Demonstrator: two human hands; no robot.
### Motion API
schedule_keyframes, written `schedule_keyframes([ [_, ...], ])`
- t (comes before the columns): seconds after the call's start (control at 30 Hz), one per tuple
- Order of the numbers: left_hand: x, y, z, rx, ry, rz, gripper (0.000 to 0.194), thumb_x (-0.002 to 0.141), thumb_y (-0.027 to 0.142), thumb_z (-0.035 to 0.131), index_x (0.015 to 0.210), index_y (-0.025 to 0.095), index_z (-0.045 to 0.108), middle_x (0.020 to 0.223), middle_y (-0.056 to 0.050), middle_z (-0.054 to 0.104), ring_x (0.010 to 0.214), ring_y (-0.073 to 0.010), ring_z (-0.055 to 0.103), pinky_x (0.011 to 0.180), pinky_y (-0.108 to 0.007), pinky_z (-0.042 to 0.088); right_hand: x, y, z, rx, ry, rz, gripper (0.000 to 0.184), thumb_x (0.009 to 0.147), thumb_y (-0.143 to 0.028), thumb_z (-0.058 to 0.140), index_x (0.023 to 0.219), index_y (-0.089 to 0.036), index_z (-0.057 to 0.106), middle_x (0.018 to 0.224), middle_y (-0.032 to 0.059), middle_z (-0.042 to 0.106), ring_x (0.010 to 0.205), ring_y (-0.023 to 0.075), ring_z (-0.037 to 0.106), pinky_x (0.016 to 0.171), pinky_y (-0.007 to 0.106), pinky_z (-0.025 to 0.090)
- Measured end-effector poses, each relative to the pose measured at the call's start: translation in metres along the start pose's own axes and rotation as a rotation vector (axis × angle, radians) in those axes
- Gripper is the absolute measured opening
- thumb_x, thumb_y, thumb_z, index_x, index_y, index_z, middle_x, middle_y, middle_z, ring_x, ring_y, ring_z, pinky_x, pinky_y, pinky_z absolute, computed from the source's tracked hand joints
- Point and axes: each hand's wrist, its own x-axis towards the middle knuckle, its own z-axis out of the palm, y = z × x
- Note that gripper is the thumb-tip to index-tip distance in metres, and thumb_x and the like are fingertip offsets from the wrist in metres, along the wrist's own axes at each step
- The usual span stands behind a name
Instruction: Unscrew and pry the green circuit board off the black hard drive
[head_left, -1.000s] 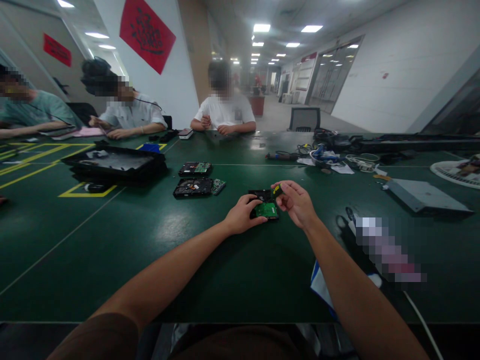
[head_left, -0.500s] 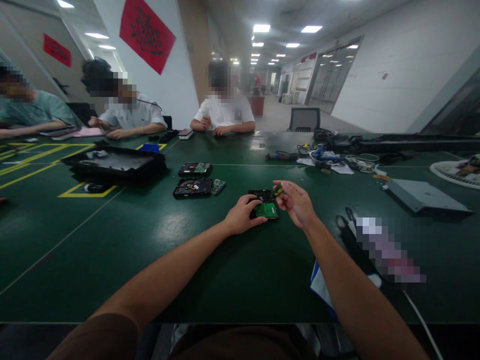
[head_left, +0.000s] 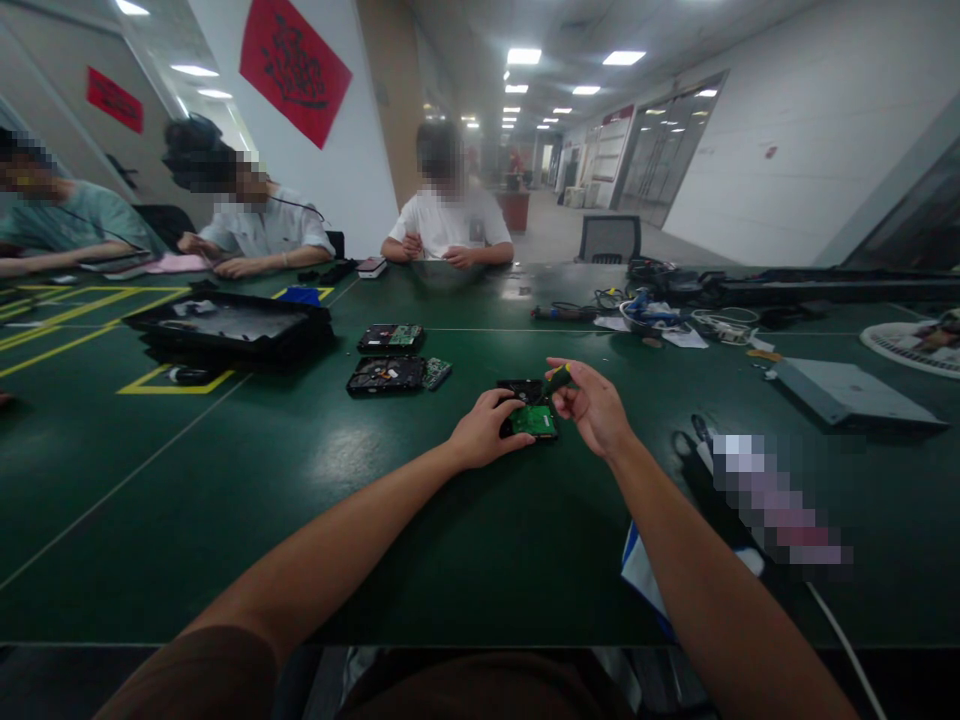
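Note:
A hard drive point(head_left: 534, 420) with a green circuit board facing up lies on the dark green table in front of me. My left hand point(head_left: 487, 428) grips its left side, fingers at the far edge and thumb along the near edge. In my right hand point(head_left: 592, 402) is a screwdriver point(head_left: 557, 380) with a yellow and dark handle, pinched between the fingers and slanting down to the drive's right side. Its tip is too small to make out. Further left lie a second hard drive point(head_left: 386, 376), a loose circuit board point(head_left: 437, 374) and a third hard drive point(head_left: 391, 338).
A black tray point(head_left: 232, 325) stands at the left. To the right are a silver metal box point(head_left: 855, 392), tangled cables point(head_left: 649, 312) and a white round grille point(head_left: 911, 345). A blue and white packet point(head_left: 643, 570) lies beneath my right forearm. Several people sit across the table.
The screwdriver handle has turned slightly in my right hand's fingers. My left hand and the hard drive stay in place. The person opposite has shifted a hand slightly.

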Motion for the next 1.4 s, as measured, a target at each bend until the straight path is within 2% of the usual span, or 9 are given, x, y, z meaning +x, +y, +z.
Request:
schedule_keyframes([
  [0.23,0.0001,0.0012,-0.0007,-0.013,0.001,-0.003,0.067,0.083,0.061,0.072,0.137,0.025,0.058,0.144,-0.013,0.049,0.138,-0.0329,0.045,0.114,-0.052,0.045,0.0008,0.0021,-0.0004,-0.018,-0.014,-0.019,0.028,0.086,-0.048,0.072,0.1,-0.024,0.069,0.103,0.0038,0.071,0.061,0.0097,0.057,0.046,0.023,0.036],
  [0.37,0.0002,0.0001,0.0001,-0.009,-0.003,-0.012,0.068,0.082,0.062,0.073,0.137,0.025,0.058,0.144,-0.014,0.049,0.137,-0.0335,0.046,0.113,-0.053,0.045,0.0018,0.0035,-0.0001,0.048,-0.027,-0.015,0.029,0.09,-0.05,0.067,0.102,-0.023,0.067,0.106,0.0053,0.072,0.065,0.0123,0.062,0.052,0.025,0.043],
  [0.47,0.0002,-0.0006,0.0003,-0.003,-0.007,-0.007,0.069,0.082,0.063,0.071,0.138,0.025,0.058,0.144,-0.014,0.049,0.138,-0.0334,0.045,0.113,-0.052,0.045,0.0015,0.0029,0.0002,0.038,-0.025,-0.004,0.031,0.089,-0.05,0.067,0.107,-0.024,0.068,0.103,0.0047,0.071,0.063,0.0117,0.06,0.048,0.024,0.04],
  [0.67,0.0,0.0008,-0.0013,-0.004,-0.006,0.001,0.068,0.083,0.062,0.072,0.138,0.025,0.058,0.144,-0.014,0.049,0.138,-0.0332,0.045,0.114,-0.052,0.045,0.0004,0.0016,-0.0001,-0.016,-0.006,0.007,0.035,0.087,-0.05,0.071,0.11,-0.023,0.072,0.074,-0.0007,0.063,0.057,0.011,0.055,0.045,0.023,0.035],
  [0.87,-0.0004,0.0013,-0.0014,-0.009,-0.005,-0.018,0.067,0.082,0.063,0.072,0.138,0.027,0.058,0.144,-0.013,0.048,0.139,-0.0349,0.044,0.112,-0.054,0.046,0.0008,0.0028,0.0008,-0.013,-0.026,-0.026,0.029,0.086,-0.048,0.074,0.097,-0.022,0.068,0.108,0.0051,0.072,0.062,0.0109,0.064,0.048,0.023,0.043],
  [1.0,0.0,-0.0002,0.0001,-0.009,-0.004,-0.018,0.068,0.082,0.062,0.073,0.137,0.026,0.058,0.144,-0.013,0.048,0.138,-0.0346,0.044,0.112,-0.054,0.046,0.0009,0.0023,0.0012,0.024,-0.023,-0.011,0.031,0.087,-0.05,0.072,0.101,-0.023,0.066,0.104,0.0047,0.073,0.064,0.0125,0.067,0.053,0.025,0.049],
  [1.17,0.0002,-0.0008,0.0002,0.0,-0.004,-0.004,0.068,0.083,0.063,0.071,0.138,0.025,0.058,0.144,-0.014,0.049,0.139,-0.0337,0.044,0.114,-0.053,0.045,0.0002,-0.0001,0.0011,-0.007,-0.012,-0.016,0.036,0.087,-0.049,0.071,0.113,-0.024,0.07,0.1,0.0035,0.07,0.06,0.0098,0.06,0.045,0.022,0.04],
  [1.3,0.0005,-0.0006,0.0005,-0.002,0.004,0.009,0.067,0.083,0.061,0.072,0.137,0.026,0.058,0.143,-0.013,0.05,0.138,-0.0328,0.045,0.115,-0.052,0.044,0.0003,-0.0001,0.0017,-0.062,0.007,-0.02,0.035,0.086,-0.05,0.073,0.108,-0.022,0.072,0.068,-0.0019,0.06,0.055,0.0104,0.055,0.042,0.021,0.035],
  [1.4,0.0005,-0.0005,0.0009,-0.005,0.006,0.001,0.067,0.082,0.06,0.073,0.137,0.026,0.058,0.143,-0.012,0.049,0.138,-0.0329,0.044,0.114,-0.052,0.044,0.001,0.0012,0.0021,-0.067,0.018,-0.032,0.034,0.083,-0.051,0.076,0.1,-0.022,0.069,0.082,0.0012,0.069,0.055,0.0097,0.056,0.041,0.021,0.035],
])
